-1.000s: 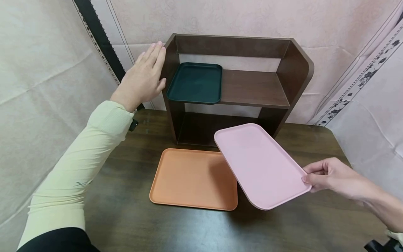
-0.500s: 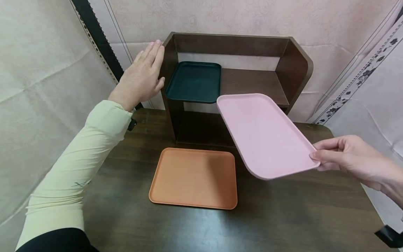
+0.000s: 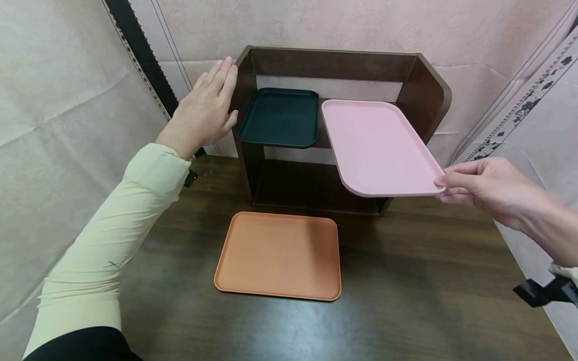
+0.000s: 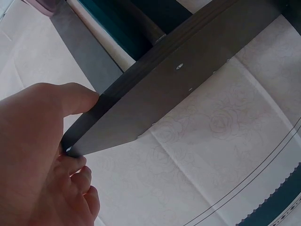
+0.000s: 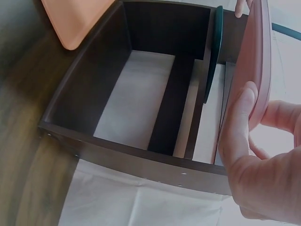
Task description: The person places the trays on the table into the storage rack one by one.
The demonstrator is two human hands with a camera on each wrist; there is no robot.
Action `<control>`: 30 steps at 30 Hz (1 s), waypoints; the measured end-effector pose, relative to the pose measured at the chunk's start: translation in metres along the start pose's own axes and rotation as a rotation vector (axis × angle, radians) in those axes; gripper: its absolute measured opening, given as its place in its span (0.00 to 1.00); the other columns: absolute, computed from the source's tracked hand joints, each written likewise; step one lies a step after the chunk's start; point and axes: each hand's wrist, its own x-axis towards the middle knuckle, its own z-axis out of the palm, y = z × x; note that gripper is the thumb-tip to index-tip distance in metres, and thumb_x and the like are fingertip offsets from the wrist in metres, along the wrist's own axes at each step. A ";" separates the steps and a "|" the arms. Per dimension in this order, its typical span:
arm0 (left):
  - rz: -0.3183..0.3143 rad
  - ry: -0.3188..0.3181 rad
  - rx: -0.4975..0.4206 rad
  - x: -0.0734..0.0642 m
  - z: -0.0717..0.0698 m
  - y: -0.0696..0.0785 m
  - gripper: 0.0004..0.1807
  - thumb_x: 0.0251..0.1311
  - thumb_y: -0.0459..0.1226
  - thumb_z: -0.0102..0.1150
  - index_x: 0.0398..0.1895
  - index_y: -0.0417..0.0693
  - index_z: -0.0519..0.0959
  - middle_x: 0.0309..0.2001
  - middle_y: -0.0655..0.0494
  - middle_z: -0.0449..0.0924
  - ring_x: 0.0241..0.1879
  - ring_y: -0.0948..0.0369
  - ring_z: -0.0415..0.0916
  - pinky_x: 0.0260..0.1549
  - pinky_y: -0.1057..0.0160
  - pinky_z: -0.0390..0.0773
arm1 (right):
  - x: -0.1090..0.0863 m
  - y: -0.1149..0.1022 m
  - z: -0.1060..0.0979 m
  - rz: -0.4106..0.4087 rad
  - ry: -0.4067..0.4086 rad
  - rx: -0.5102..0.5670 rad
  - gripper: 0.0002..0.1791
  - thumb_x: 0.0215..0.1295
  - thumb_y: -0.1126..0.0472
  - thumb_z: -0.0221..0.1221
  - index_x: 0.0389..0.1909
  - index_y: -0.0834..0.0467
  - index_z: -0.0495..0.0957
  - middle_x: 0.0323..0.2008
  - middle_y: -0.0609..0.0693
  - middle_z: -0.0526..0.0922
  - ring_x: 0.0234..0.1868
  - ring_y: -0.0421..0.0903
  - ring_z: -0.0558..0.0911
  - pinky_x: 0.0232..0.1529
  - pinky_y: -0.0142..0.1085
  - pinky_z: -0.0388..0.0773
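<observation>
Green rectangular tray [image 3: 279, 118] shelved at twelve o'clock; right grip [image 3: 489, 186] pinches pink rectangular tray [image 3: 383, 149], not yet set down, at two; orange rectangular tray [image 3: 278, 255], tabletop [image 3: 406, 301], six o'clock; left grip [image 3: 203, 109], straight-fingered, touches brown rack [image 3: 331, 64].

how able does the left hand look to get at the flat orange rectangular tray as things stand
Probably yes: the left hand touches the dark brown wooden shelf but carries nothing, and the orange tray lies uncovered on the brown wooden table, its left side free.
</observation>
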 end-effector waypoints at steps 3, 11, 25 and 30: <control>0.000 0.000 0.000 0.001 0.000 0.000 0.43 0.81 0.43 0.41 0.85 0.33 0.33 0.87 0.39 0.27 0.87 0.42 0.31 0.85 0.42 0.40 | 0.008 -0.008 0.001 -0.001 -0.008 0.036 0.16 0.75 0.70 0.60 0.32 0.50 0.91 0.33 0.46 0.92 0.32 0.41 0.91 0.39 0.32 0.90; 0.000 -0.026 -0.003 0.002 -0.002 -0.001 0.43 0.81 0.43 0.40 0.85 0.33 0.31 0.86 0.39 0.25 0.87 0.43 0.28 0.85 0.42 0.39 | 0.032 -0.023 0.003 0.022 -0.005 0.110 0.18 0.76 0.70 0.57 0.30 0.52 0.90 0.30 0.46 0.91 0.32 0.40 0.91 0.41 0.31 0.90; -0.004 -0.035 0.013 0.001 -0.002 0.000 0.43 0.81 0.43 0.40 0.85 0.33 0.31 0.86 0.39 0.25 0.87 0.42 0.29 0.85 0.42 0.39 | 0.057 -0.032 0.006 0.041 0.055 0.117 0.15 0.74 0.65 0.63 0.27 0.48 0.88 0.29 0.42 0.91 0.32 0.35 0.91 0.41 0.27 0.89; -0.010 -0.040 0.009 0.001 -0.003 0.001 0.43 0.81 0.43 0.39 0.85 0.33 0.31 0.87 0.39 0.24 0.87 0.43 0.28 0.85 0.43 0.38 | 0.062 -0.030 0.008 0.027 0.042 0.208 0.16 0.74 0.69 0.60 0.26 0.52 0.87 0.28 0.44 0.91 0.32 0.36 0.91 0.41 0.27 0.89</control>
